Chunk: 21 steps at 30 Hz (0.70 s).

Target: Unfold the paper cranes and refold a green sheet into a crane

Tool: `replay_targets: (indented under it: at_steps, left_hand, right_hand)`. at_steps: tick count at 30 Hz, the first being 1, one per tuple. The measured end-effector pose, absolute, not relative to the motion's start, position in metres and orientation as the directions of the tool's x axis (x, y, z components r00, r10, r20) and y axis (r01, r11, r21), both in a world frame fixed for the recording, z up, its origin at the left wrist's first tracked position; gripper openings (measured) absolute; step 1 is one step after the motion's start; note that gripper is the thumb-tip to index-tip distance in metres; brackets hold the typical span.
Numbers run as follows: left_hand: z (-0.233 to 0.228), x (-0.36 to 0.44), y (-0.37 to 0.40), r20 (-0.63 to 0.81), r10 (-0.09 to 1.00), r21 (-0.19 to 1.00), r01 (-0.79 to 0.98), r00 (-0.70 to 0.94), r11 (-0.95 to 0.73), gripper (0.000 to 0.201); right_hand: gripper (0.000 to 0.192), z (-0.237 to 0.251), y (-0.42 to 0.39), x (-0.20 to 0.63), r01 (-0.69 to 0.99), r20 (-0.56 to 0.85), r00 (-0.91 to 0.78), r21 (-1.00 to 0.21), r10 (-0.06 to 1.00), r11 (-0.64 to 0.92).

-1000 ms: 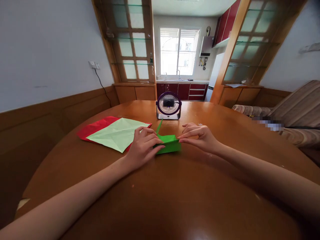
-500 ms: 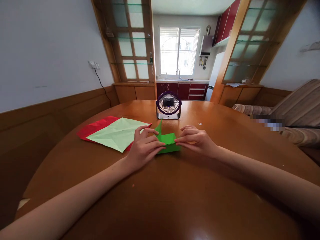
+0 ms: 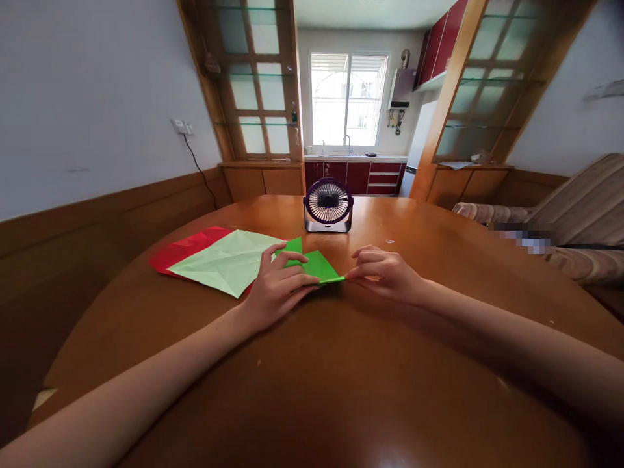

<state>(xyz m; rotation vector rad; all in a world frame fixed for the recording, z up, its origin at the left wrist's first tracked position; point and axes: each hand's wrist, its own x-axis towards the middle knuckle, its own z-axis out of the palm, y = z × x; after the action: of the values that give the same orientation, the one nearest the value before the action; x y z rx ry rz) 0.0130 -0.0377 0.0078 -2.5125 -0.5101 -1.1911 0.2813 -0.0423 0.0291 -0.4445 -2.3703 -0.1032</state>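
A folded piece of bright green paper (image 3: 320,265) is held between my two hands, just above the middle of the wooden table (image 3: 312,377). My left hand (image 3: 283,279) pinches its near edge, with the fingers lying over its left part and hiding some of it. At the right corner, the thumb and fingertips of my right hand (image 3: 383,272) close on the paper's narrow folded edge. Left of my left hand, a pale green sheet (image 3: 229,260) with crease lines lies on top of a red sheet (image 3: 195,244).
A small dark purple fan (image 3: 328,203) stands on the table beyond the paper. A tiny pale scrap (image 3: 390,241) lies to the right of it. On the far right is a striped sofa (image 3: 575,214). Red kitchen cabinets (image 3: 358,177) stand under a window at the back.
The green paper has turned from a raised shape with an upright point to a flatter one tilted leftward, its near flap folded out of sight. Both hands stay nearly in place.
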Motion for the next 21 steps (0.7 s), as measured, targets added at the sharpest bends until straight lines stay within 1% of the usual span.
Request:
replay_targets:
  at_steps: [4,10,14,17,19,21]
  left_hand:
    - [0.008,0.012,-0.037,0.793,0.171,-0.134,0.441,0.585,-0.888,0.012]
    - [0.007,0.013,-0.037,0.793,0.18,-0.123,0.442,0.582,-0.889,0.01]
    - [0.006,0.009,-0.035,0.783,0.211,-0.109,0.463,0.586,-0.88,0.012]
    - [0.006,0.007,-0.033,0.785,0.218,-0.103,0.468,0.58,-0.878,0.012]
    - [0.006,0.006,-0.032,0.783,0.222,-0.102,0.472,0.581,-0.876,0.012]
    - [0.006,0.006,-0.032,0.78,0.224,-0.117,0.487,0.585,-0.865,0.012]
  right_hand:
    - [0.017,0.032,-0.038,0.284,0.39,0.627,-0.7,-0.067,0.343,0.918]
    - [0.014,0.028,-0.031,0.289,0.354,0.66,-0.676,-0.101,0.329,0.93]
    - [0.014,0.031,-0.03,0.292,0.379,0.616,-0.682,-0.164,0.394,0.911]
    - [0.015,0.034,-0.03,0.294,0.408,0.615,-0.658,-0.194,0.435,0.892]
    - [0.016,0.035,-0.031,0.293,0.41,0.623,-0.649,-0.198,0.437,0.89]
    - [0.015,0.035,-0.031,0.293,0.408,0.635,-0.648,-0.176,0.42,0.896]
